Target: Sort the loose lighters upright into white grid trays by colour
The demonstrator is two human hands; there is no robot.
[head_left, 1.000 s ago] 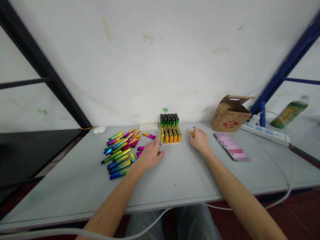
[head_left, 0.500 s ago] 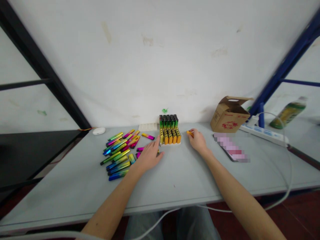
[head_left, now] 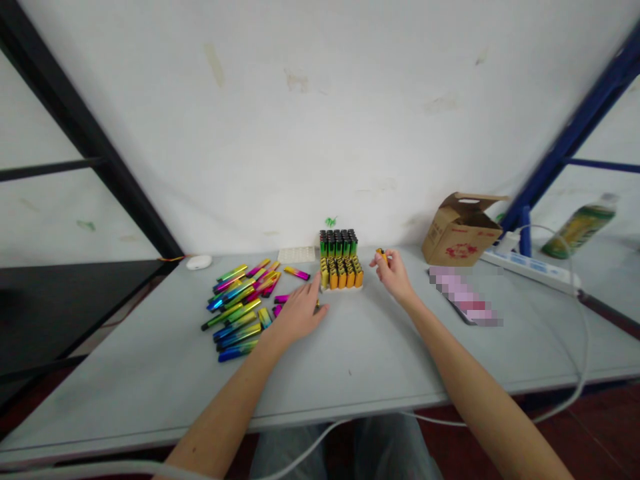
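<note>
My right hand is closed on a yellow-orange lighter, held tilted up with its dark top showing. To its left, rows of yellow-orange lighters stand upright in a white tray. Behind them are green lighters with black tops. My left hand lies with its fingers stretched out, the fingertips against the left side of the tray's lighters. Under and beside that hand are a few magenta lighters, partly hidden. Farther left, shiny multicoloured lighters lie in a loose heap.
A white empty tray lies by the wall. At left is a white case. On the right are an open cardboard box, a blurred-out phone, a power strip, a bottle and a hanging white cable.
My right hand has turned the lighter from nearly flat to more upright and raised it slightly. The left hand has stayed in place.
</note>
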